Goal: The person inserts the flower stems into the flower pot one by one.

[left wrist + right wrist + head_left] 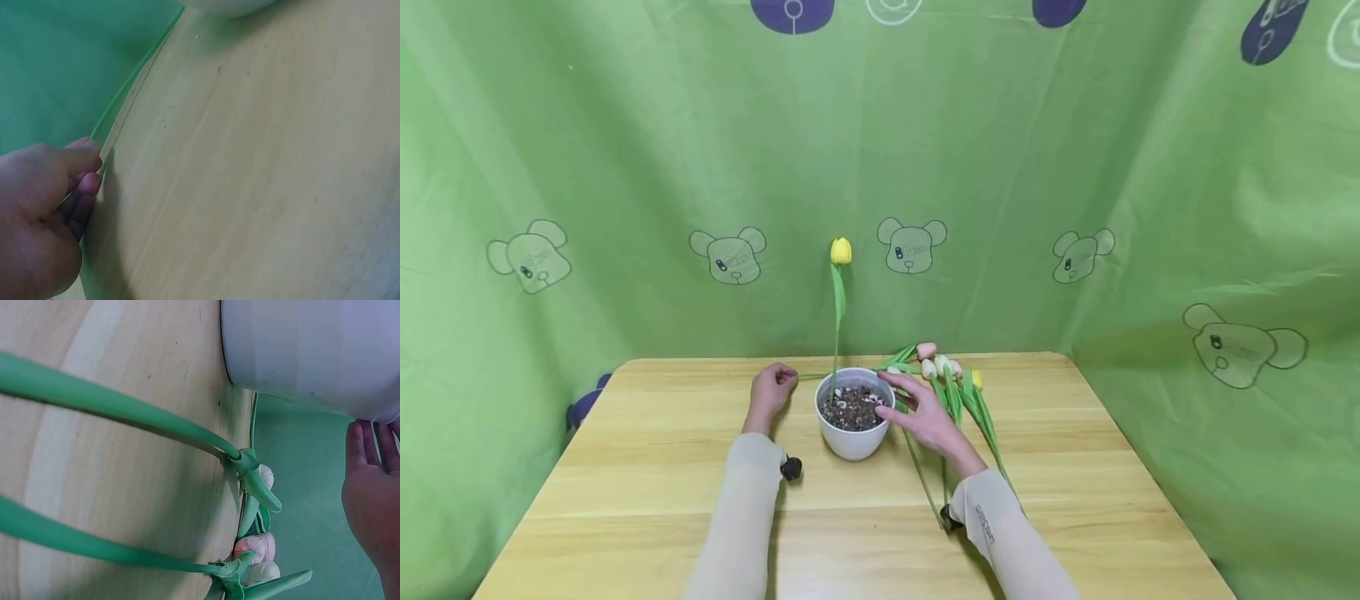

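A white flower pot filled with dark soil and pale bits stands on the table. One yellow artificial tulip rises upright from the soil at the pot's left side. Left of the pot, my left hand pinches the end of a thin green flower stem between thumb and fingertips. That stem runs along the table's far edge and passes behind the pot. My right hand holds the pot's right rim, thumb at the soil side and other fingers against the outer wall.
Several loose artificial tulips, with pink, white and yellow heads, lie right of the pot, their stems reaching under my right forearm. The wooden table ends at a green curtain behind and on both sides.
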The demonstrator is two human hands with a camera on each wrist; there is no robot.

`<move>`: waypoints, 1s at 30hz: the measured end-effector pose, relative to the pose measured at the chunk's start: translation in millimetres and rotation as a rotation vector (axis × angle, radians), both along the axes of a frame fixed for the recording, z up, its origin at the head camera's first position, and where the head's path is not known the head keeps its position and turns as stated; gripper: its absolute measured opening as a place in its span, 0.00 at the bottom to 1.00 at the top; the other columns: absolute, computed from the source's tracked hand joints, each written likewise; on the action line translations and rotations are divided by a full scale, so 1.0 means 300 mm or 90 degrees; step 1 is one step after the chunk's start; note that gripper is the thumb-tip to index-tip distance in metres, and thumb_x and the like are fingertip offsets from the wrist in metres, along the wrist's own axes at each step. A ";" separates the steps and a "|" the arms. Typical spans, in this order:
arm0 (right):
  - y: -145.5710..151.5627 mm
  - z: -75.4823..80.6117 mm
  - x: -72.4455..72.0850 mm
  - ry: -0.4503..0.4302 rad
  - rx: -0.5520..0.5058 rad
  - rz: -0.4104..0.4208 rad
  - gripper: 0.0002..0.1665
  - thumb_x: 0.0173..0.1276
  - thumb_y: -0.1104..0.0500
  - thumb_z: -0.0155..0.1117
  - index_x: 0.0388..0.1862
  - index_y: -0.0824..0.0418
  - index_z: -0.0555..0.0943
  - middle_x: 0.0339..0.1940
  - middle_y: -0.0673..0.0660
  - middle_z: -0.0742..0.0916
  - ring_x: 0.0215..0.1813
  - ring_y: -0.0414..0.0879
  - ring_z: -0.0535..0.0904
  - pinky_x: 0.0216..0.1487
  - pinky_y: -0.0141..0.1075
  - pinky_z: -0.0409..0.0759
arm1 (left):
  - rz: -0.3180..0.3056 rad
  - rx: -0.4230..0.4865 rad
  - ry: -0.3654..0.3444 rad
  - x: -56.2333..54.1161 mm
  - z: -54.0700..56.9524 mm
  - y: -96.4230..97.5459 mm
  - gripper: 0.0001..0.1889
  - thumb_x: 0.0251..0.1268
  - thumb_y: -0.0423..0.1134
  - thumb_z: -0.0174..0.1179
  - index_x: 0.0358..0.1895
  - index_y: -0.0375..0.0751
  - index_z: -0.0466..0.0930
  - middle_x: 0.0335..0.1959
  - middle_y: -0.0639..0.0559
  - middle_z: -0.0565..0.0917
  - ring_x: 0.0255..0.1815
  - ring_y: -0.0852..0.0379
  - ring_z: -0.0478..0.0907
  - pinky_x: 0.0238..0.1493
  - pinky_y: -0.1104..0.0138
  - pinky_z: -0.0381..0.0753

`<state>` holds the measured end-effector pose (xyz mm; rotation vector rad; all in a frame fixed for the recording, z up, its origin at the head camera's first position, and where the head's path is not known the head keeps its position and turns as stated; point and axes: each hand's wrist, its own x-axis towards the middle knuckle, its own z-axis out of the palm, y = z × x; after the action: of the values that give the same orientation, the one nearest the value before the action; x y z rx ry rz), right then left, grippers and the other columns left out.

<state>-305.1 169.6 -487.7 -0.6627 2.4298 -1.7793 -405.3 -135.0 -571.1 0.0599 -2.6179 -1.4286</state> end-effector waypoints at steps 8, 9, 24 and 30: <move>0.002 -0.003 0.006 -0.011 0.010 -0.003 0.40 0.67 0.64 0.73 0.76 0.68 0.69 0.76 0.69 0.71 0.78 0.67 0.66 0.80 0.53 0.64 | -0.006 0.015 -0.005 0.009 0.004 -0.009 0.08 0.71 0.30 0.64 0.48 0.31 0.85 0.43 0.37 0.87 0.46 0.45 0.82 0.56 0.53 0.84; 0.001 -0.005 0.006 -0.011 0.011 -0.005 0.40 0.67 0.64 0.73 0.76 0.68 0.69 0.76 0.69 0.71 0.78 0.67 0.65 0.80 0.53 0.64 | -0.007 0.018 0.002 0.012 0.008 -0.014 0.08 0.71 0.30 0.64 0.48 0.30 0.85 0.43 0.37 0.87 0.45 0.44 0.82 0.55 0.53 0.84; 0.016 -0.083 -0.066 0.005 0.002 -0.013 0.41 0.65 0.63 0.75 0.76 0.60 0.71 0.76 0.64 0.74 0.78 0.63 0.67 0.81 0.52 0.64 | -0.076 -0.036 0.008 0.129 0.046 -0.193 0.08 0.72 0.31 0.62 0.49 0.31 0.83 0.46 0.36 0.86 0.47 0.44 0.82 0.56 0.52 0.83; 0.018 -0.087 -0.067 0.010 -0.006 -0.007 0.40 0.65 0.61 0.76 0.75 0.59 0.73 0.74 0.63 0.76 0.77 0.62 0.69 0.80 0.52 0.65 | -0.113 -0.092 -0.023 0.224 0.051 -0.289 0.07 0.73 0.33 0.62 0.48 0.33 0.83 0.43 0.40 0.86 0.46 0.46 0.81 0.55 0.50 0.83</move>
<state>-325.1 175.0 -513.8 -0.6679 2.4411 -1.7965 -338.1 -221.7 -555.9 -0.1698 -2.8088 -1.2953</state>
